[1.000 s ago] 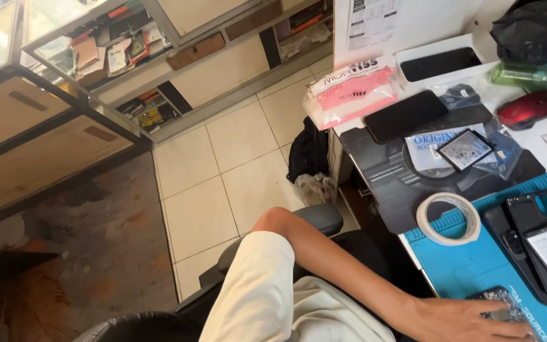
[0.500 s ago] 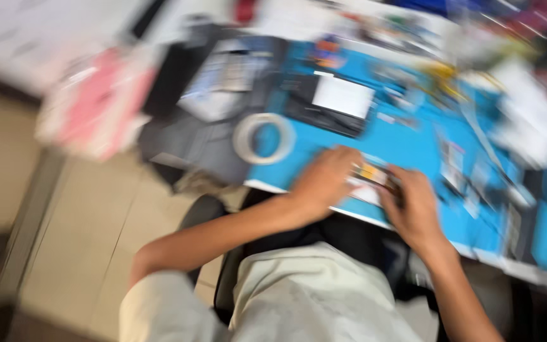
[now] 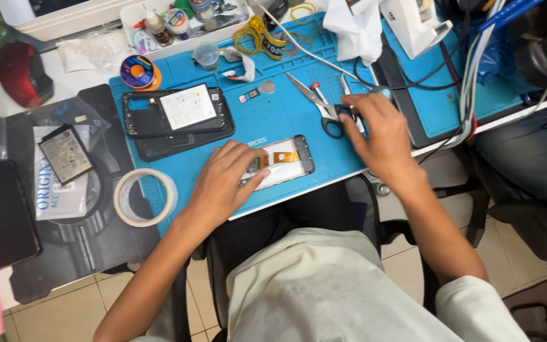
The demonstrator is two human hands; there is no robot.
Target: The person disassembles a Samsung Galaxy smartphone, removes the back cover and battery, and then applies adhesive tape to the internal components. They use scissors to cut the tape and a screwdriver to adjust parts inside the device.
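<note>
— since half a second ago: right hand point(image 3: 382, 136) has left the phone panel point(image 3: 283, 161) and gone to the scissors point(image 3: 321, 104); left hand point(image 3: 226, 180) stays on the panel.

— item one, phone panel?

— lies flat on the blue mat point(image 3: 273, 120), at its near edge, orange flex strip up. left hand palm down over its left end, fingers spread and pressing, not closed round it.

— item two, scissors?

— on the mat, just right of the panel, blades towards the far edge. right hand fingertips touch the black handles; fingers loosely bent, grip not closed.

— other stock?

— tape roll point(image 3: 145, 197) off the mat's left near corner; dark phone frame point(image 3: 175, 114) at the mat's left far part.
</note>
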